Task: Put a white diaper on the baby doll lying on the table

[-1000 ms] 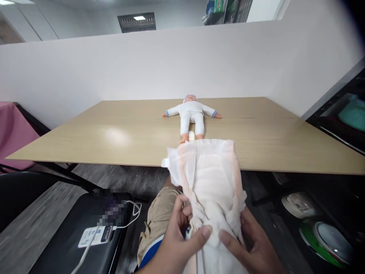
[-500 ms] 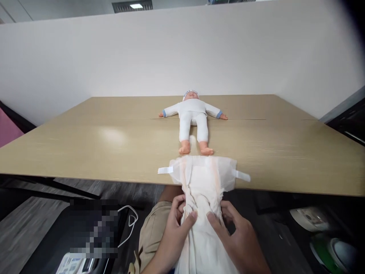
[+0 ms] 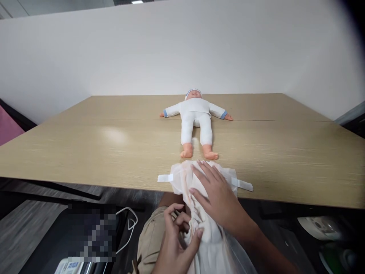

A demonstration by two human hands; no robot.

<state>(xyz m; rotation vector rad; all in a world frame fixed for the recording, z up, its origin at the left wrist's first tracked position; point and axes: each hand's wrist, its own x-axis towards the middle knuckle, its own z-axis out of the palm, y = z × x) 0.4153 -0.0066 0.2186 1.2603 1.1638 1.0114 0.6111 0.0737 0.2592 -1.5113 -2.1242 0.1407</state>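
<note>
A white diaper lies unfolded, its upper end on the table's near edge and the rest hanging toward my lap. Its two side tabs stick out left and right. My left hand pinches the diaper's left edge below the table edge, thumb on top and fingers curled beside it. My right hand rests flat on the upper part of the diaper, fingers stretched out. Just beyond lies a baby doll on its back in white clothes with blue cuffs, arms spread, feet toward me.
The wooden table runs up to a white partition. At lower left stands a black surface with a white cable beside it. White and green objects sit in the shade below the table at right.
My right hand has let go of the diaper's right edge and moved up to lie flat on its upper part. My left hand stays on the left edge, slightly lower in view.
</note>
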